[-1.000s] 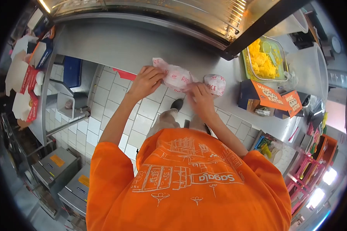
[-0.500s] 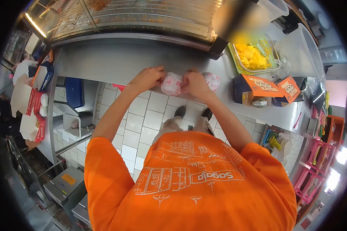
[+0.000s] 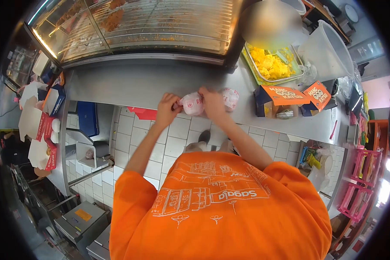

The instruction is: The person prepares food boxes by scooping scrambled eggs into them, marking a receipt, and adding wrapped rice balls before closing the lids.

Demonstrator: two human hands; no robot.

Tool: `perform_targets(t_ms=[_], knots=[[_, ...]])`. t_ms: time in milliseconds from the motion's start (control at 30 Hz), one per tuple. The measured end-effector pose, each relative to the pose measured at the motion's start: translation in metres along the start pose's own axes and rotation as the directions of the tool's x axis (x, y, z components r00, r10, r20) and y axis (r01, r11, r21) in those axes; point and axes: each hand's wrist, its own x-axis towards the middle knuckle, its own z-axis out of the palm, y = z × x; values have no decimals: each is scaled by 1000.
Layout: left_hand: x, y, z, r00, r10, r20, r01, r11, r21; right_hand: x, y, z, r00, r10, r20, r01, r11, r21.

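Observation:
At the front edge of the steel counter (image 3: pixel 130 84), a round paper-wrapped rice pack (image 3: pixel 192 104) with red print sits between my hands. My left hand (image 3: pixel 168 107) is closed, its fingertips pinching the left end of the wrapper. On the pack's other side my right hand (image 3: pixel 212 103) is closed against the paper, with some fingers hidden behind it. A second wrapped rice pack (image 3: pixel 231 99) rests just to the right of my right hand.
A glass warming cabinet (image 3: pixel 143 30) stands behind the counter. To the right are a tray of yellow food (image 3: pixel 271 64), orange-and-blue boxes (image 3: pixel 286 96) and a clear plastic tub (image 3: pixel 329 52). Red and white boxes (image 3: pixel 39 121) line the left side.
The camera view has shifted, showing more of the cabinet. My left hand has come down slightly beside the rice pack's left end; my right hand stays at its right side.

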Motion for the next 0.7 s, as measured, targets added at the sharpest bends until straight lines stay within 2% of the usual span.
perform_targets(t_ms=[33, 67, 100, 133, 167, 200, 233, 300, 333, 367, 400, 433, 467, 500, 533, 600, 633, 700], knots=[[-10, 7, 9, 993, -89, -81, 82, 992, -95, -10, 2, 10, 1000, -5, -5, 5, 1000, -1], [-16, 14, 16, 972, -182, -151, 151, 969, -196, -18, 7, 23, 986, 77, -146, -32, 957, 290], [-18, 20, 20, 972, -174, -157, 143, 970, -195, -21, 5, 26, 949, 191, -252, -19, 830, 557], [-21, 26, 24, 944, -234, -231, 166, 946, -279, -25, 1, 31, 947, 190, -258, -16, 832, 555], [-24, 31, 27, 909, -298, -292, 183, 913, -364, -27, -9, 32, 919, 357, -166, -111, 639, 761], [-25, 38, 26, 911, -292, -291, 176, 914, -366, -26, -19, 25, 873, 486, -36, -179, 389, 904], [-25, 43, 24, 906, -275, -322, 144, 915, -376, -23, -24, 14, 872, 487, -45, -172, 392, 904], [-20, 60, 10, 905, -256, -340, 112, 914, -390, -20, -42, -16, 825, 549, 133, -306, 235, 923], [-15, 70, 1, 924, -165, -345, 55, 950, -306, -19, -42, -23, 818, 562, 124, -302, 236, 923], [-10, 80, -7, 937, -73, -341, -6, 974, -225, -20, -41, -29, 788, 552, 274, -446, 204, 872], [-5, 85, -14, 941, -66, -332, -16, 971, -237, -21, -39, -36, 736, 535, 415, -577, 175, 798], [1, 88, -21, 962, 41, -270, -90, 981, -170, -23, -39, -43, 732, 551, 401, -572, 177, 801], [8, 93, -26, 968, 147, -201, -172, 979, -111, -29, -40, -50, 735, 534, 418, -553, 115, 826], [12, 102, -27, 972, 159, -171, -176, 980, -90, -36, -39, -57, 738, 523, 427, -528, 52, 848], [17, 116, -30, 970, 183, -157, -202, 972, -116, -45, -35, -60, 730, 553, 402, -513, 54, 857], [25, 142, -29, 944, 294, -146, -247, 929, 275, -62, -26, -60, 700, 684, 205, -392, 129, 911], [26, 147, -19, 938, 322, -131, -283, 926, 252, -69, -20, -53, 628, 768, 122, -306, 100, 947], [25, 151, 6, 938, 305, -167, -292, 951, 98, -86, -19, -72, 598, 800, 57, -219, 95, 971]])
